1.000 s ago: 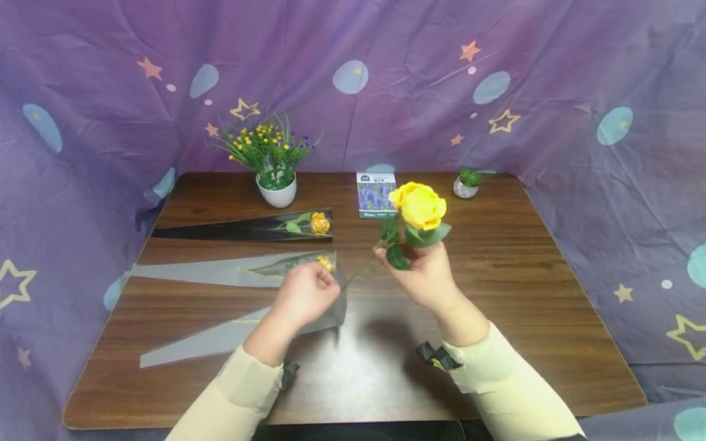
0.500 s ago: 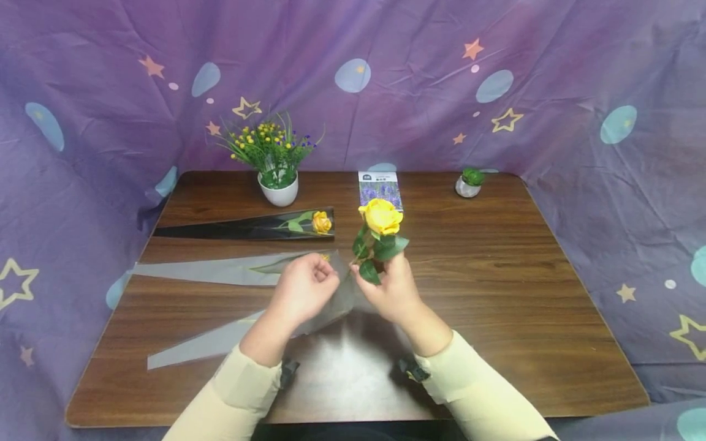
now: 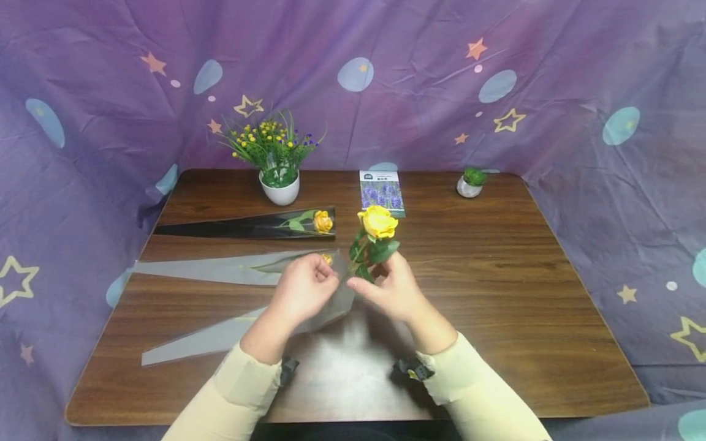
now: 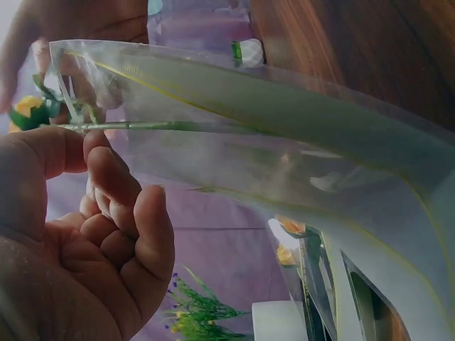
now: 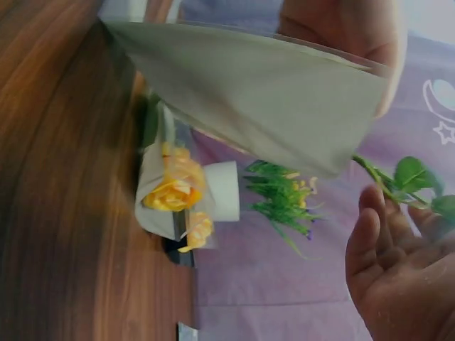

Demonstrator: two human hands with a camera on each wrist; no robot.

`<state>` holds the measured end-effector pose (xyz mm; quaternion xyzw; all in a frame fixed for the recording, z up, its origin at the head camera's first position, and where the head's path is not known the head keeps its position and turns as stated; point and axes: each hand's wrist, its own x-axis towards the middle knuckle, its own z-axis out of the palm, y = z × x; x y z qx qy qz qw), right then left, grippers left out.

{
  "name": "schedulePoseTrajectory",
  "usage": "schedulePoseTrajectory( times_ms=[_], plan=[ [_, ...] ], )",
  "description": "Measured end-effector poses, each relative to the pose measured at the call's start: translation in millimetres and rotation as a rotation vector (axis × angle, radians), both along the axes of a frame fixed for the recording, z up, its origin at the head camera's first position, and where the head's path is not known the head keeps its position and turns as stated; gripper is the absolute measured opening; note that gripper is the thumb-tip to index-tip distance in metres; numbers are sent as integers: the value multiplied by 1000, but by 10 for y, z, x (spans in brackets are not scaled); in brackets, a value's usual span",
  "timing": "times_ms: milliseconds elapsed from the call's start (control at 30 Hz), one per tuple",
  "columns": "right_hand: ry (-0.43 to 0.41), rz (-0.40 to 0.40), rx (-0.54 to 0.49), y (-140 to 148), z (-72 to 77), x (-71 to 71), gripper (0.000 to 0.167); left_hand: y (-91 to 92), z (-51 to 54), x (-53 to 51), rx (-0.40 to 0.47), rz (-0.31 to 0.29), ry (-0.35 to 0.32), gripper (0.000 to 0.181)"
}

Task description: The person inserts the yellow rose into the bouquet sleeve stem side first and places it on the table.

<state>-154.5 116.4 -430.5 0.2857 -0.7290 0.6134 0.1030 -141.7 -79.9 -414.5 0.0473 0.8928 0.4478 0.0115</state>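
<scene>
My right hand (image 3: 396, 291) holds a yellow artificial rose (image 3: 378, 222) by its green stem, just below the leaves. At the mouth of a clear and grey flower sleeve (image 3: 187, 341), my left hand (image 3: 305, 289) pinches the film between thumb and fingers. The left wrist view shows the rose's stem (image 4: 170, 126) running inside that sleeve, with the bloom and leaves outside its opening. The sleeve's narrow end lies on the table to the left. In the right wrist view, the grey back of the sleeve (image 5: 263, 99) hides the lower stem.
Two sleeved yellow roses lie at left on the wooden table (image 3: 496, 294): one in a black sleeve (image 3: 231, 228), one in a grey sleeve (image 3: 193, 267). Behind them stands a white pot (image 3: 280, 188) of flowers. A lavender-picture card (image 3: 382, 191) and small succulent (image 3: 471, 182) sit further right.
My right hand has moved left and slightly down, bringing the rose close to the sleeve's mouth. The stem has gone further into the sleeve. My left hand has stayed nearly still.
</scene>
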Motion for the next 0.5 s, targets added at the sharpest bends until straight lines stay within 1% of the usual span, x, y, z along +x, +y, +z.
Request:
schedulePoseTrajectory(
  times_ms=[67, 133, 200, 233, 300, 333, 400, 467, 500],
  plan=[
    [1, -28, -40, -5, 24, -4, 35, -4, -8, -1, -6, -5, -9, 5],
    [7, -87, -83, -25, 52, -10, 23, -5, -10, 0, -7, -10, -20, 6],
    [-18, -157, -134, -56, 87, -4, 16, -5, -12, 3, -12, -14, -27, 6],
    [-33, -182, -169, -70, 101, -2, 16, -5, -11, 5, -12, -15, -28, 6],
    [-46, -210, -237, -89, 116, -3, 23, -6, -14, 8, -11, -18, -26, 6],
    [-45, -213, -269, -95, 117, -3, 30, -5, -20, 8, -11, -19, -24, 5],
    [-21, -204, -308, -99, 111, -8, 50, -5, -27, 6, -15, -21, -18, 5],
    [31, -200, -298, -94, 103, -17, 69, -5, -28, 7, -22, -22, -19, 4],
    [62, -196, -282, -89, 101, -23, 76, -6, -26, 9, -26, -21, -21, 4]
  ],
)
